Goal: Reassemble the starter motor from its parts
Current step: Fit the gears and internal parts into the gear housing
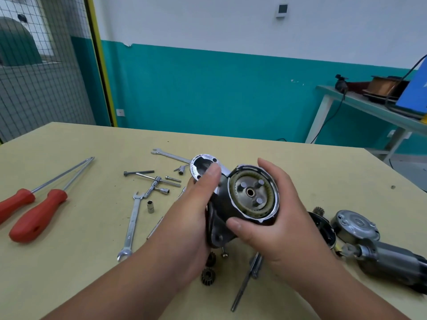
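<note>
a workshop: chrome spanners (131, 224) and two red-handled screwdrivers (38, 215) lie scattered on a tan wooden workbench (69, 146). behind are a wire-mesh partition (34, 65), a teal-and-white painted wall (208, 88) and a copper wire spool (383, 85).

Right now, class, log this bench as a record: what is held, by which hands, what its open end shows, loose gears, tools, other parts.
Held: gear housing, above the table
Hands: left hand and right hand both grip it
Open end: toothed ring, three pins, centre bush
Loose gears: two small gears on the table below the hands
Tools, left: two red-handled screwdrivers, spanners, sockets
Parts, right: motor body beside a round end cap
</note>
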{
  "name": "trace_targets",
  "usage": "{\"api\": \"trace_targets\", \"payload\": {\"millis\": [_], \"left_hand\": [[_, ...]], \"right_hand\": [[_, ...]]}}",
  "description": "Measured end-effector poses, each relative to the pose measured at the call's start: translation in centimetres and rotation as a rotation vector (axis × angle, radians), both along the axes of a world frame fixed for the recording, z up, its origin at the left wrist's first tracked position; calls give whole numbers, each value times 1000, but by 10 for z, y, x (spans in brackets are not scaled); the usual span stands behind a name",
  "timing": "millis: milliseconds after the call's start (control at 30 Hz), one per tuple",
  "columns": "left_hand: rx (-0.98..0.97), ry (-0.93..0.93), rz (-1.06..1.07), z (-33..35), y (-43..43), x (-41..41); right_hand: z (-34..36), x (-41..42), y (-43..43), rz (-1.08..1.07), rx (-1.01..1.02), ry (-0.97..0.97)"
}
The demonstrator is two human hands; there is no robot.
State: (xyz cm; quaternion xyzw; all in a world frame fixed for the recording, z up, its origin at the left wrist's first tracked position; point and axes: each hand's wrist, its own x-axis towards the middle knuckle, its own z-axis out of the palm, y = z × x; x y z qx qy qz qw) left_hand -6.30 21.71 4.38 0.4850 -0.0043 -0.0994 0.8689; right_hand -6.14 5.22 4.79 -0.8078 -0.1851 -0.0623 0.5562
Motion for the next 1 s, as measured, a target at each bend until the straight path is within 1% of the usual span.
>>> {"api": "trace_targets", "payload": {"millis": [67,167,233,300,400,533,700,767,833,900,933,1000], "left_hand": [[31,16,22,2,0,1],[143,59,201,-3,2,7],[264,35,329,-6,3,11],[310,-3,389,-6,4,12],[278,-35,334,-3,8,12],[202,-67,151,-1,15,12],[181,-102,108,-4,13,9],[172,-132,23,-3,15,9],[172,-172,-40,-1,16,8],[214,-209,-32,-2,15,8],[249,-227,-14,-3,14,8],[311,-272,11,-6,12,8]], "right_hand": [[-1,0,-2,-12,30,-51],[-1,-1,0,16,59,-52],[-1,-2,1,31,52,-43],[0,-2,2,31,33,-35],[1,0,-2,28,12,-42],[5,5,-12,37,33,-21],[2,11,-16,34,36,43],[2,15,-19,60,114,109],[5,18,-22,127,273,189],[10,20,-22,178,507,288],[11,21,-22,186,587,327],[11,22,-22,200,661,377]]}}
